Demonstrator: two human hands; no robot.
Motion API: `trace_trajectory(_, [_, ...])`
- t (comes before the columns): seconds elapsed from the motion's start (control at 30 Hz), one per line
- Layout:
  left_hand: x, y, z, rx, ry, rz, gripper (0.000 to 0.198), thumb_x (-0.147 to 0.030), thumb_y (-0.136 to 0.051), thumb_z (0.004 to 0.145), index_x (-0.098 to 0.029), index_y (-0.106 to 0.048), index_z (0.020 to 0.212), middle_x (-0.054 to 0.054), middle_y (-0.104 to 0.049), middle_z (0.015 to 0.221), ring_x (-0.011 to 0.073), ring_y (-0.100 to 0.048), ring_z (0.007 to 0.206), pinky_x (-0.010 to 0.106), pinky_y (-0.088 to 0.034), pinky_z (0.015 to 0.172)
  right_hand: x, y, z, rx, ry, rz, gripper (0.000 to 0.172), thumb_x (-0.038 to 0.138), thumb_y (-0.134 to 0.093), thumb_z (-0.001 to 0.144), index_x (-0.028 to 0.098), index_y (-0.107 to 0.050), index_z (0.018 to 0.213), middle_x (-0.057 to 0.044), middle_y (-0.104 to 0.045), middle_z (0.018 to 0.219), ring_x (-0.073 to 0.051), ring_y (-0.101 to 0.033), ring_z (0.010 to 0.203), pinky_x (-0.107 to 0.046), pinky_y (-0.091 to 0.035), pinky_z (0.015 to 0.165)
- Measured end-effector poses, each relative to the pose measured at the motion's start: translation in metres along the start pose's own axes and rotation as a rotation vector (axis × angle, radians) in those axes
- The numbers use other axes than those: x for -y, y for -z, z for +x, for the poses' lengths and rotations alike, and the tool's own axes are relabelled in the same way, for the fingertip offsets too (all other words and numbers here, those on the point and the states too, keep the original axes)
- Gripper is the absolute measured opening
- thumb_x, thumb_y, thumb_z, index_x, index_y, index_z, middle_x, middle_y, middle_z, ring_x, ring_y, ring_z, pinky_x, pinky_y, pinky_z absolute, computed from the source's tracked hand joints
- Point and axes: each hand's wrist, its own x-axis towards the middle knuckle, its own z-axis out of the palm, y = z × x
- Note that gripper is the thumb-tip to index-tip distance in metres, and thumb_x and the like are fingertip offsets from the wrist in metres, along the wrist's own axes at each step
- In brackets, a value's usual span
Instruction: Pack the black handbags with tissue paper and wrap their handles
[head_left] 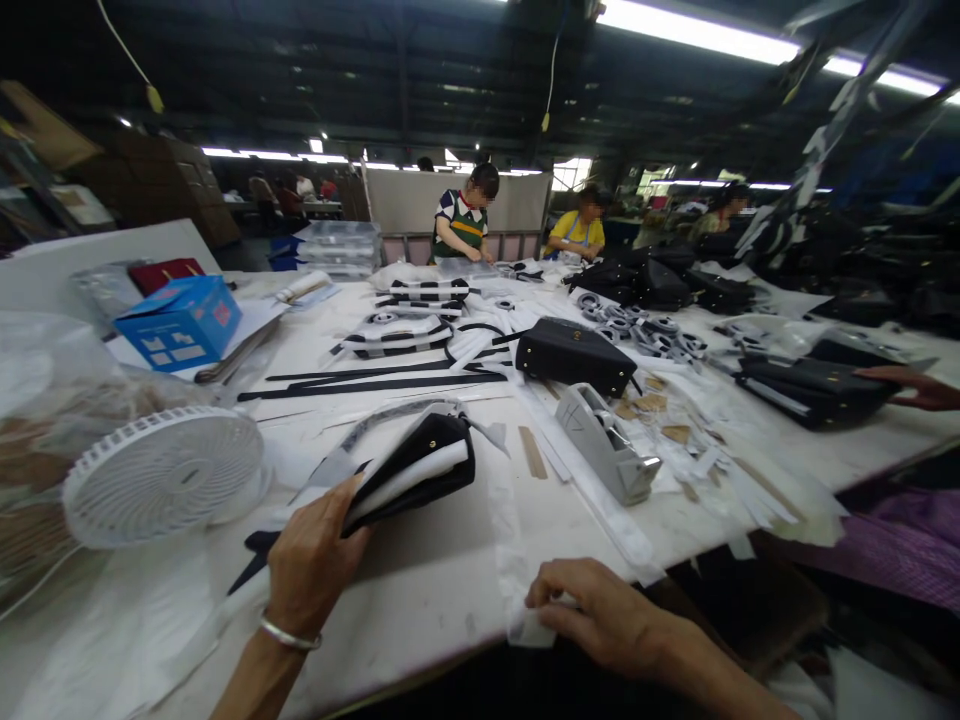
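My left hand point(315, 555), with a bangle at the wrist, grips a black bag point(420, 490) near its left end. The bag lies tilted on the table, white padding showing along its opening and a wrapped handle arching behind it. At the front edge, my right hand point(600, 615) has its fingers curled in a pinch on a thin white strip point(508, 540) running back across the tabletop. Just beyond that hand stands a grey tape dispenser point(607, 445). Farther back, another black bag point(576, 355) rests on its side.
A white fan point(169, 475) and a blue box point(180, 322) stand at left. Black straps point(375, 380) lie mid-table. Grey-white rolls point(637, 328) and paper scraps point(697, 450) cover the right. A co-worker's hand point(911, 385) touches a bag point(817, 390) there; other people work behind.
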Motion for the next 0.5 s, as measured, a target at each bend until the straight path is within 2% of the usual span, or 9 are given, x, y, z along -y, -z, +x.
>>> trace_trajectory(0.1, [0.003,-0.002,-0.002,-0.014,0.006,0.006,0.031,-0.028,-0.055,0.091,-0.019,-0.057,0.12,0.007,-0.072,0.097,0.0241,-0.068,0.081,0.033,-0.05,0.076,-0.01,0.024,0.01,-0.225,-0.058,0.022,0.017,0.032,-0.054,0.089,0.022,-0.068,0.089,-0.002,-0.071,0.089,-0.018,-0.063,0.083,-0.027,-0.047,0.076])
trace_trajectory(0.23, [0.009,-0.005,-0.01,-0.041,-0.026,-0.023,0.033,-0.023,-0.053,0.09,-0.02,-0.056,0.123,0.006,-0.072,0.099,0.0239,-0.069,0.082,0.034,-0.05,0.079,-0.03,0.059,0.016,-0.687,-0.193,0.013,0.029,0.046,-0.052,0.089,0.022,-0.066,0.087,-0.002,-0.068,0.075,-0.019,-0.062,0.07,-0.029,-0.048,0.065])
trace_trajectory(0.3, [0.009,-0.006,-0.016,-0.061,-0.049,-0.04,0.037,-0.019,-0.052,0.089,-0.022,-0.054,0.126,0.006,-0.072,0.103,0.0234,-0.069,0.087,0.034,-0.05,0.082,-0.041,0.068,0.012,-0.846,-0.2,-0.019,0.031,0.049,-0.052,0.089,0.022,-0.067,0.089,-0.002,-0.068,0.076,-0.019,-0.062,0.066,-0.029,-0.048,0.061])
trace_trajectory(0.37, [0.009,-0.007,-0.022,-0.056,-0.068,-0.054,0.043,-0.015,-0.051,0.088,-0.024,-0.052,0.13,0.005,-0.071,0.107,0.0228,-0.068,0.091,0.034,-0.05,0.085,-0.052,0.07,0.005,-0.817,-0.107,-0.088,0.028,0.047,-0.052,0.09,0.024,-0.067,0.09,-0.003,-0.07,0.082,-0.018,-0.063,0.067,-0.028,-0.05,0.061])
trace_trajectory(0.47, [0.011,-0.011,-0.029,-0.03,-0.116,-0.062,0.047,-0.014,-0.049,0.086,-0.024,-0.052,0.131,0.004,-0.071,0.109,0.0218,-0.069,0.092,0.033,-0.05,0.087,-0.071,0.064,-0.007,-0.56,0.081,-0.294,0.02,0.039,-0.054,0.092,0.026,-0.068,0.084,-0.003,-0.072,0.091,-0.018,-0.067,0.079,-0.027,-0.054,0.073])
trace_trajectory(0.5, [0.011,-0.012,-0.03,-0.029,-0.135,-0.06,0.047,-0.013,-0.049,0.085,-0.024,-0.053,0.131,0.004,-0.071,0.109,0.0214,-0.069,0.092,0.032,-0.05,0.087,-0.077,0.061,-0.01,-0.51,0.13,-0.381,0.018,0.038,-0.057,0.091,0.027,-0.069,0.085,-0.003,-0.072,0.096,-0.019,-0.068,0.087,-0.028,-0.055,0.079])
